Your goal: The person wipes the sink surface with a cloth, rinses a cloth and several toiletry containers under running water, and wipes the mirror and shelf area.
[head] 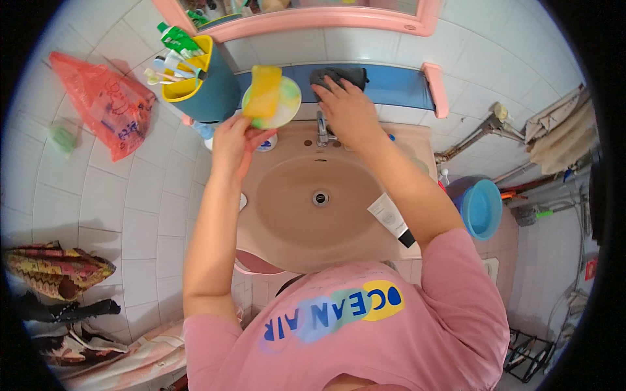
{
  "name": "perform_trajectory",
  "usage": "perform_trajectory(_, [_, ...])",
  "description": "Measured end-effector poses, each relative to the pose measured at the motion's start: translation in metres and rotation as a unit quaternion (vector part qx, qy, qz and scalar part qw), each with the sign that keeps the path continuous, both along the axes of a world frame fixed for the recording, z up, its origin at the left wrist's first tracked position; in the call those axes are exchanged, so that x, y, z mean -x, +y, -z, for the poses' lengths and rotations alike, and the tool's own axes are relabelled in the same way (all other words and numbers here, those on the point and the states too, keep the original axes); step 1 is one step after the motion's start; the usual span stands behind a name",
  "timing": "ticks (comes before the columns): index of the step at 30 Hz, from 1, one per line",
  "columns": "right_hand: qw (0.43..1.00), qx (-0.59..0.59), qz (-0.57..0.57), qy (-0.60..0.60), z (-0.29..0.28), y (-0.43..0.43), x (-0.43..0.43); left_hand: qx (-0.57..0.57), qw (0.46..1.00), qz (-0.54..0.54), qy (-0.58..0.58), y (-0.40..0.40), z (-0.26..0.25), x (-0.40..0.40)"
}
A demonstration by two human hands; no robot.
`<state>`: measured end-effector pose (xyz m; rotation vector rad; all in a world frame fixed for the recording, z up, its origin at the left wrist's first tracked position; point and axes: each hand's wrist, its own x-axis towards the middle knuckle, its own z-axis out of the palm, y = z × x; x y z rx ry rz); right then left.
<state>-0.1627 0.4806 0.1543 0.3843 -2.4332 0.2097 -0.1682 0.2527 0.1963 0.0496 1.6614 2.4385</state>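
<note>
My left hand (pixel 232 144) holds up a round, shallow white dish (pixel 289 102) with green and yellow patches. A yellow slab (pixel 265 88), maybe a sponge or soap, lies across that dish and reaches past its far rim. On the blue wall shelf (pixel 398 90), a folded dark grey cloth (pixel 361 76) lies under the spread fingers of my right hand (pixel 349 115). Its palm is over the back of the washbasin (pixel 293 234), right of the chrome faucet (pixel 321 128). The cloth is partly hidden by my fingers.
A blue-and-yellow holder (pixel 220 83) with toothbrushes and a green tube (pixel 178 39) stands at the shelf's left end. A white tube with a black cap (pixel 389 215) lies on the basin's right rim. Above hangs a pink-framed mirror (pixel 318 19); a blue bucket (pixel 481 210) sits right.
</note>
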Motion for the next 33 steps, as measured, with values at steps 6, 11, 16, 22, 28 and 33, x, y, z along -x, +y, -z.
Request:
perform_trajectory(6, [0.997, 0.001, 0.077, -0.028, -0.011, 0.063, -0.044, 0.063, 0.997, -0.023, -0.046, 0.011, 0.004, 0.054])
perform_trajectory(11, [0.99, -0.03, 0.137, -0.012, -0.008, 0.07, -0.044, 0.205, 0.976, -0.077, 0.01, 0.019, 0.008, 0.069])
perform_trajectory(16, [0.998, -0.001, 0.057, 0.007, 0.0, 0.011, -0.007, 0.275, 0.955, -0.087, 0.068, 0.018, 0.017, 0.066])
perform_trajectory(22, [1.0, 0.006, -0.009, -0.017, -0.005, 0.008, -0.017, 0.283, 0.939, -0.108, 0.16, -0.007, 0.049, -0.004])
perform_trajectory(28, [0.993, -0.005, 0.111, -0.032, -0.009, 0.054, -0.054, 0.26, 0.889, -0.288, 0.243, -0.06, 0.032, -0.024])
perform_trajectory(33, [0.999, -0.018, 0.031, 0.024, 0.0, -0.005, -0.018, 0.302, 0.868, -0.292, 0.265, -0.075, 0.003, -0.006])
